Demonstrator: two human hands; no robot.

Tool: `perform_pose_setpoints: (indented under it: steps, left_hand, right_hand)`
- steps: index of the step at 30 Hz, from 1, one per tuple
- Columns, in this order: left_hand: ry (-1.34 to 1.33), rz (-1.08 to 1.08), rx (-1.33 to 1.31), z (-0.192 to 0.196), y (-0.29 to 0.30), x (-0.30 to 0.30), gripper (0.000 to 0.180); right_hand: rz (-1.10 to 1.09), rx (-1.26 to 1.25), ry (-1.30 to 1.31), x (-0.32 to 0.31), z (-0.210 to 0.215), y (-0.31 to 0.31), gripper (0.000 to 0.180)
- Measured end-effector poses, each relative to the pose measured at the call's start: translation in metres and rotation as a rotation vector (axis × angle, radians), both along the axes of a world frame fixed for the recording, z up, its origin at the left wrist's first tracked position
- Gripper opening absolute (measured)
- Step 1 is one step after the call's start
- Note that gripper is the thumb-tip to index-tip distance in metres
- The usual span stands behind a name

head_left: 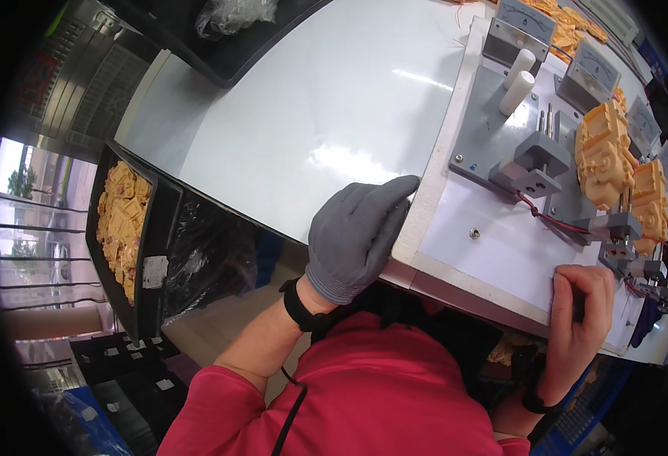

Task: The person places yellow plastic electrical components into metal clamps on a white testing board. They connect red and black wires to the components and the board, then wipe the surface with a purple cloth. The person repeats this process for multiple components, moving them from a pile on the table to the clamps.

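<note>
My left hand, in a grey glove, lies on the white table against the left side of a white test board. Its fingers are stretched out, pointing away from me, with nothing visible in them. Bare and loosely curled, my right hand rests at the board's near edge, with no object showing in it. Beyond it, grey metal clamps with red and black wires stand on grey plates. Yellow-orange plastic housings sit upright on the fixtures to the right.
Analog meters line the board's far side, near two white posts. A black tray holding clear plastic lies at the far left. Left of the table, a black bin contains yellow-orange parts. More such parts lie at the far right.
</note>
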State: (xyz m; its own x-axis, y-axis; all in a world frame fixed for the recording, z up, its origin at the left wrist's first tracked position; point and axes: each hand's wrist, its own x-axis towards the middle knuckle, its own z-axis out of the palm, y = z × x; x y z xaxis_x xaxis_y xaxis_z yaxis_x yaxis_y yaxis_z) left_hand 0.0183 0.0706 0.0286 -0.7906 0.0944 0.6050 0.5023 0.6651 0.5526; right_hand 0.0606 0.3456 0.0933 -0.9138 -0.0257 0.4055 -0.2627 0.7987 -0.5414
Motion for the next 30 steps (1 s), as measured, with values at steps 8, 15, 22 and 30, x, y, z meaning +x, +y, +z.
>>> perform_pose_setpoints:
  steps: [8, 15, 22, 30]
  left_hand:
    - [0.016, 0.002, -0.007, -0.0008, 0.0006, -0.0001, 0.027]
    - [0.007, -0.001, -0.001, 0.0013, 0.0012, 0.0002, 0.026]
    - [-0.016, 0.006, 0.028, 0.0013, 0.0022, 0.0025, 0.024]
    - [-0.098, -0.034, 0.058, 0.0035, -0.0042, 0.0053, 0.027]
  right_hand:
    - [0.009, -0.009, 0.008, -0.0004, -0.0007, 0.0002, 0.012]
    - [0.0, -0.008, 0.006, -0.001, 0.0003, 0.0002, 0.012]
    - [-0.002, 0.0, 0.009, -0.0005, 0.0018, -0.0003, 0.012]
    - [-0.009, 0.033, 0.057, -0.0027, 0.0019, -0.0042, 0.015]
